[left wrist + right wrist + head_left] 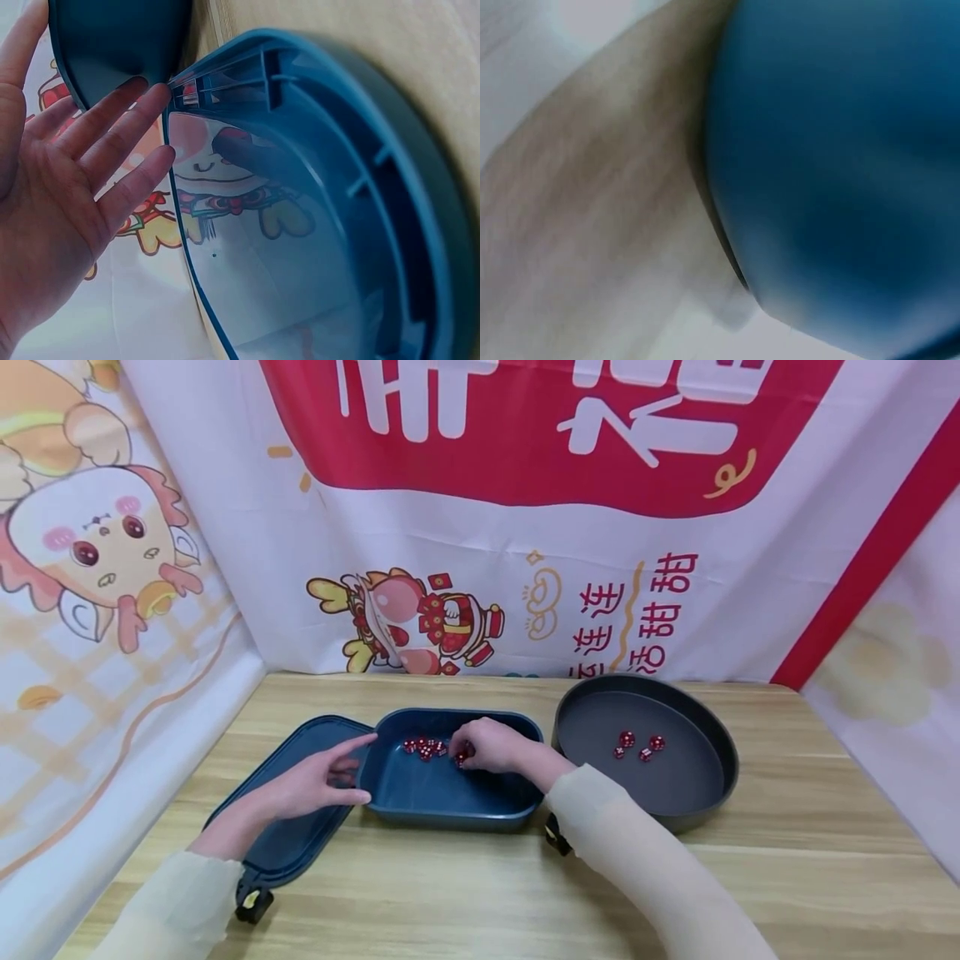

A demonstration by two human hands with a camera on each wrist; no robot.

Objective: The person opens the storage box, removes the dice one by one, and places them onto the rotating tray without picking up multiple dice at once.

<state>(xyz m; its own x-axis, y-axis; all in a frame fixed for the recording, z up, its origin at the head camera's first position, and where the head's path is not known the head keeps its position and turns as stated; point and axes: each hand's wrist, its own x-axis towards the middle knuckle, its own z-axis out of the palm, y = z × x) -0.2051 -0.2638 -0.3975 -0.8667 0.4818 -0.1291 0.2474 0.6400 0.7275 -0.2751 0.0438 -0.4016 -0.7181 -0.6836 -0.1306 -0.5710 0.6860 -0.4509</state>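
My right hand (491, 745) reaches into a dark blue rectangular box (450, 817), its curled fingers pinching a red die (462, 759) close over the box floor. Just left of those fingertips lies a cluster of red dice (425, 747) with white pips. At the box's left end, my left hand (315, 783) has its fingers spread, with thumb and fingertips right at the rim. Seen in the left wrist view, that left hand (67, 172) holds nothing, and its palm shows. The right wrist view has only the blurred blue box wall (832, 165); the right hand is hidden there.
Under the left hand lies a matching blue lid (281, 843) with a black clip (253, 906). Another black clip (557, 837) sits by the right forearm. To the right stands a round dark grey pan (652, 793) holding several red dice (645, 755). Printed cloth (247, 527) hangs behind the wooden table (825, 827).
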